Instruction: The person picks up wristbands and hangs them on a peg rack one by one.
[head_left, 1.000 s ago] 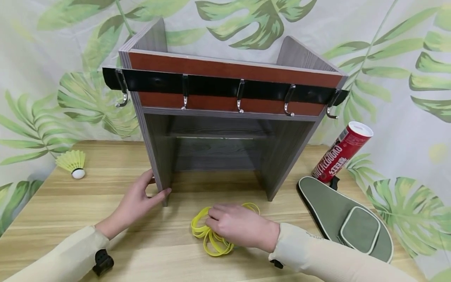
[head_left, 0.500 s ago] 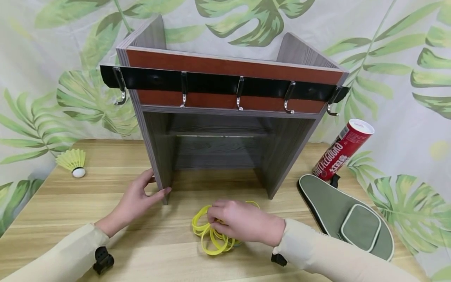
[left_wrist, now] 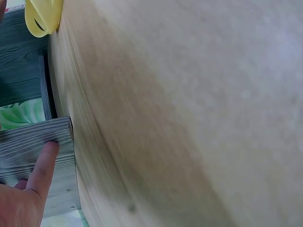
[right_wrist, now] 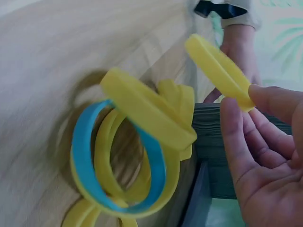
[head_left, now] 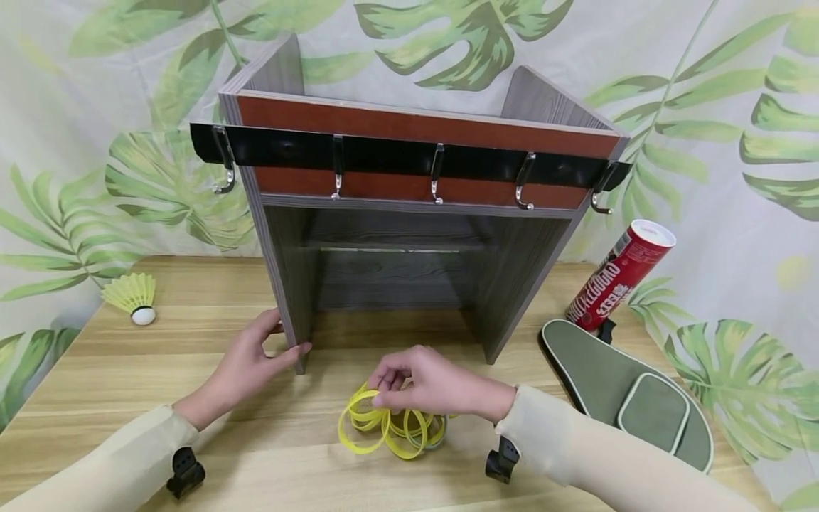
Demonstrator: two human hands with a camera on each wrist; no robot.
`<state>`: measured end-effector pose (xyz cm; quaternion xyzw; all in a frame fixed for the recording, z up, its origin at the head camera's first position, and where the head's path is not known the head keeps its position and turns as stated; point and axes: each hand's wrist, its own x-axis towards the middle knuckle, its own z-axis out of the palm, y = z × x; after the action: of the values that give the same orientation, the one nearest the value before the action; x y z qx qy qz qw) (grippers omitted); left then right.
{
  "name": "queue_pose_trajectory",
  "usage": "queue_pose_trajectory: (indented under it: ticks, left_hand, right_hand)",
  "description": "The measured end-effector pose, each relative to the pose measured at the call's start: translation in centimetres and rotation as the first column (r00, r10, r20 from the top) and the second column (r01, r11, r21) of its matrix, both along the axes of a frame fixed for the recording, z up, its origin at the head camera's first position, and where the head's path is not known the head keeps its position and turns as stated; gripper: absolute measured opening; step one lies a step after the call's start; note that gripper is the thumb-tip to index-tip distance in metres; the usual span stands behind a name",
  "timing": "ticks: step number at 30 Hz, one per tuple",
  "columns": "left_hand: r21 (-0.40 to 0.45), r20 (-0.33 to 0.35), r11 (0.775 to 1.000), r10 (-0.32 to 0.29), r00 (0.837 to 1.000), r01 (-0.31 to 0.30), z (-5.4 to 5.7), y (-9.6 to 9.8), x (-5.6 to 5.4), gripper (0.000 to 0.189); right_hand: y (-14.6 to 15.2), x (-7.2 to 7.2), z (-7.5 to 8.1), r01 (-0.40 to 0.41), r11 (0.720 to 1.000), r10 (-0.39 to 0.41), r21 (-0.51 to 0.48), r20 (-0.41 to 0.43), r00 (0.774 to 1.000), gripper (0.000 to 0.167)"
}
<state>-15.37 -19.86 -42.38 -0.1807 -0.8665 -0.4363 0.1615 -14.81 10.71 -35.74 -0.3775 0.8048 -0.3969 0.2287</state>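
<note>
My left hand [head_left: 246, 363] grips the lower left side panel [head_left: 279, 274] of a grey wooden rack [head_left: 409, 126], thumb at the front edge and fingers on the outer side. In the left wrist view one finger [left_wrist: 43, 165] lies along that panel [left_wrist: 57, 127]. My right hand [head_left: 431, 387] pinches a yellow wristband [right_wrist: 215, 71] between thumb and fingertips, over a loose pile of yellow wristbands [head_left: 414, 449] on the table before the rack. A blue wristband [right_wrist: 81, 146] lies among them in the right wrist view.
A black strip [head_left: 390, 151] with several metal hooks crosses the rack's red front. A yellow shuttlecock [head_left: 137, 299] lies on the wooden table [head_left: 192, 306] at left. At right are a red can [head_left: 621, 274] and a green racket-shaped case [head_left: 595, 363]. A leaf-print cloth hangs behind.
My right hand has risen slightly from the pile, lifting a wristband, and the pile has spread with more loops showing. The left hand stays on the panel.
</note>
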Motion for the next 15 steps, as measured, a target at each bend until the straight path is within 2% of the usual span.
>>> queue_pose_trajectory:
  ticks: [3,7,9,13,15]
  left_hand:
    - [-0.007,0.002,1.0,-0.002,1.0,0.002,-0.1,0.1,0.0,0.047]
    - [-0.015,-0.007,1.0,-0.006,1.0,0.006,-0.3,0.2,-0.1,0.047]
    - [-0.016,-0.013,1.0,-0.01,1.0,0.009,-0.3,0.2,-0.1,0.047]
    - [-0.007,-0.028,1.0,-0.019,0.999,0.018,-0.3,0.0,-0.2,0.046]
    - [-0.007,-0.057,1.0,-0.024,0.998,0.024,-0.4,-0.2,-0.3,0.048]
  right_hand:
    - [-0.3,-0.2,0.0,0.034,0.998,-0.027,-0.048,0.141,0.99,0.022]
    - [-0.9,-0.3,0.1,0.097,0.988,-0.056,-0.119,0.31,0.949,0.024]
    - [-1.3,-0.4,0.4,0.136,0.98,-0.075,-0.143,0.366,0.928,0.024]
    - [-2.3,-0.5,1.1,0.188,0.967,-0.103,-0.171,0.411,0.906,0.026]
    - [-2.8,-0.6,1.7,0.202,0.959,-0.099,-0.201,0.428,0.898,0.027]
